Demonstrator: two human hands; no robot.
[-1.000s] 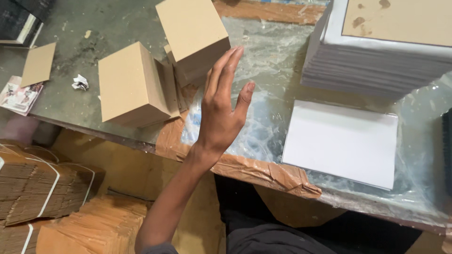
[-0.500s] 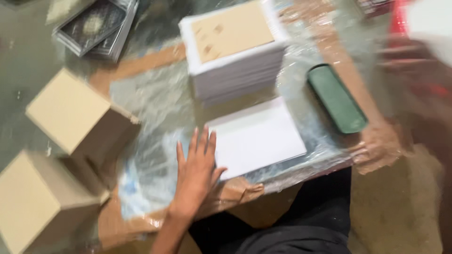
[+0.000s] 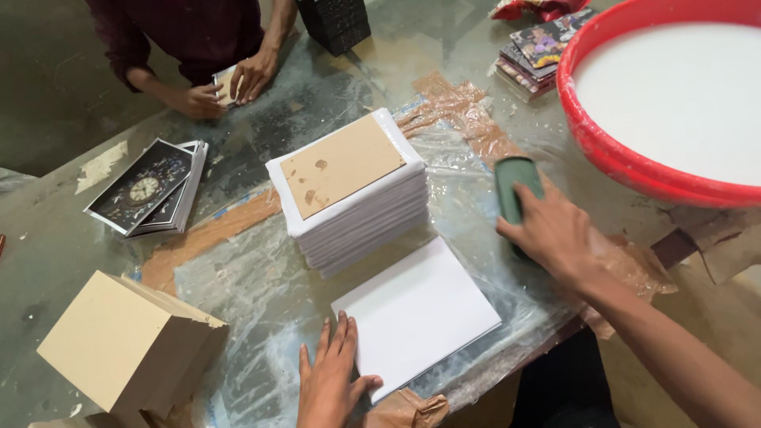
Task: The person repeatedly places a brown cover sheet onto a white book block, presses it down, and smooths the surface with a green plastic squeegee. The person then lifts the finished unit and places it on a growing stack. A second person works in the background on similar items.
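While flat beside white sheet (image 3: 416, 313), left hand (image 3: 329, 384); right hand (image 3: 547, 230) over green block (image 3: 515, 186).

Even soft overhead light, sharp focus, glare on plastic sheet (image 3: 468, 198).

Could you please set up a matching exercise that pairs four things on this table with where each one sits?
Things:
1. white sheet
2. dark green block
3. red basin
4. tan board stack

Places:
A. far right, filled with white liquid
B. near left corner
C. under the left hand, in front of the white pile
D. under the right hand

Pairs: 1-C, 2-D, 3-A, 4-B
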